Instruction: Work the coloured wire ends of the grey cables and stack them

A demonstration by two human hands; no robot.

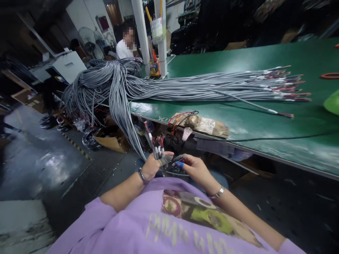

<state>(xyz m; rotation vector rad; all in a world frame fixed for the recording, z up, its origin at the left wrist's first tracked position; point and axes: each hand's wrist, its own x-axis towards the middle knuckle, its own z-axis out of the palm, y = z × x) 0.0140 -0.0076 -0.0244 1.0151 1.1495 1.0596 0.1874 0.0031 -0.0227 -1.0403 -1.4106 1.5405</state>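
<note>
My left hand is closed around a bunch of grey cables that hang down from the table edge, their stripped ends sticking up above my fist. My right hand sits close beside it, fingers pinched on one grey cable end; a blue cover shows on one fingertip. Both hands are held below the table's front edge, over my lap. A large bundle of long grey cables lies across the green table, with coloured wire tips at the right.
A taped cardboard fixture with red and black wires sits at the table's front edge. A white post with a cup of tools stands at the back. Another person sits far behind. A fan and cable piles lie at the left.
</note>
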